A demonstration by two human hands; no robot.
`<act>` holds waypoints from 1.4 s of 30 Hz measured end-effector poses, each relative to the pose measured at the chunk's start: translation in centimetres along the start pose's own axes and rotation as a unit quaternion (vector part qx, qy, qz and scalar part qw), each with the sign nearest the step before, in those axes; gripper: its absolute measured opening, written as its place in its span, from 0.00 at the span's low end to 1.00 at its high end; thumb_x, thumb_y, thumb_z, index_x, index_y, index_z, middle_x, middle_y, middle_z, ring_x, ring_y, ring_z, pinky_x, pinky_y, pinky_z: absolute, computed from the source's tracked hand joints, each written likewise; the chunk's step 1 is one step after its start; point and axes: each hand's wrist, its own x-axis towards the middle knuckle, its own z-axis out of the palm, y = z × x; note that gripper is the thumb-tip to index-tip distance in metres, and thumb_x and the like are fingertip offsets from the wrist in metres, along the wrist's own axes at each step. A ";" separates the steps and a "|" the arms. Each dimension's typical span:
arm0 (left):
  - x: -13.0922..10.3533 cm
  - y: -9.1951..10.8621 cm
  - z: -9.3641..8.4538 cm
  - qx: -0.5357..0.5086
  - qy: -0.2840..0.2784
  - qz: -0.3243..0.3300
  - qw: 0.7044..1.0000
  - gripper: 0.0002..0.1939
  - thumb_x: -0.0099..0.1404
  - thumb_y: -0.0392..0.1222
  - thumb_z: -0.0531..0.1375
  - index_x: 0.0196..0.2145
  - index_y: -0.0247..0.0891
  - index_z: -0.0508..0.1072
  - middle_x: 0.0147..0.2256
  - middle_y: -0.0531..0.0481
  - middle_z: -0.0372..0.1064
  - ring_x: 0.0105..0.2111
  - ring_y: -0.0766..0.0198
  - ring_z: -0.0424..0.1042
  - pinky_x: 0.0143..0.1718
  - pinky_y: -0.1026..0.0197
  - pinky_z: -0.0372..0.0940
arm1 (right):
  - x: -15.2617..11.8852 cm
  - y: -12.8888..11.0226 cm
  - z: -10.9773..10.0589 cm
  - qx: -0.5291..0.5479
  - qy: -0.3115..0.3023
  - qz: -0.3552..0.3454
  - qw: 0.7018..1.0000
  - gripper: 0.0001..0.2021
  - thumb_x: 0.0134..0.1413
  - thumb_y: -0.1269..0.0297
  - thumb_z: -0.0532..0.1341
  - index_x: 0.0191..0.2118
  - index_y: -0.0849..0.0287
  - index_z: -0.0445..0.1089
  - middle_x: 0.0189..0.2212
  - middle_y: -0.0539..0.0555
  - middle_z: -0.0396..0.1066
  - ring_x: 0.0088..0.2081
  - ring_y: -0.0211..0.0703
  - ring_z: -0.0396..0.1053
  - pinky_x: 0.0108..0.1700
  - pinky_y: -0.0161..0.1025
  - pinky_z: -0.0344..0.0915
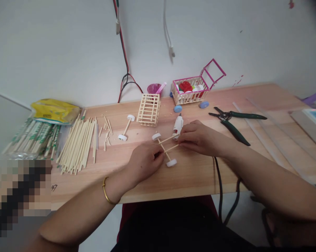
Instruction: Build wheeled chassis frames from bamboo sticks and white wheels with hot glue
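Observation:
A wooden-stick axle (pixel 167 155) with a white round wheel (pixel 171 163) at each end lies in front of me, with two thin sticks (pixel 171 149) running from it to the right. My left hand (pixel 146 161) is closed, its thumb and finger pinching at the joint of the axle and the nearer stick. At the right ends of the two sticks, my right hand (pixel 198 138) is closed on them. Just behind that hand lies a white glue gun (pixel 178 126), partly hidden by the fingers. A second axle with white wheels (pixel 126 128) rests farther left.
Behind stands a slatted stick basket (pixel 148 110). A finished-looking pink-trimmed cart (pixel 191 91) and a pink cup (pixel 154 89) are by the wall. Green-handled pliers (pixel 235 120) and clear glue sticks (pixel 260 136) lie right. Loose sticks (pixel 79 147) and a yellow packet (pixel 55 111) lie left.

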 end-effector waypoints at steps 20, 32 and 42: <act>0.1 0.2 0.0 -0.001 0.012 0.003 1.000 0.09 0.62 0.36 0.55 0.30 0.38 0.75 0.27 0.50 0.70 0.27 0.66 0.67 0.29 0.64 0.59 | 0.1 -0.4 0.0 -0.015 0.011 0.001 1.000 0.06 0.60 0.66 0.56 0.37 0.57 0.71 0.36 0.54 0.72 0.39 0.44 0.68 0.43 0.42 0.55; 0.2 -0.3 -0.6 -0.114 0.141 0.011 0.983 0.05 0.59 0.32 0.57 0.27 0.35 0.72 0.25 0.53 0.65 0.25 0.70 0.63 0.28 0.66 0.58 | -1.1 0.6 -1.7 -0.056 0.027 0.195 0.979 0.27 0.45 0.48 0.65 0.48 0.58 0.65 0.40 0.57 0.70 0.38 0.49 0.68 0.37 0.42 0.61; 0.9 -1.9 0.1 -0.353 0.199 -0.129 0.905 0.09 0.61 0.45 0.59 0.30 0.36 0.72 0.53 0.44 0.63 0.19 0.77 0.66 0.18 0.69 0.63 | -0.7 0.4 -1.0 -0.042 -0.069 0.278 0.957 0.15 0.50 0.53 0.59 0.40 0.57 0.66 0.38 0.56 0.68 0.35 0.48 0.68 0.34 0.40 0.59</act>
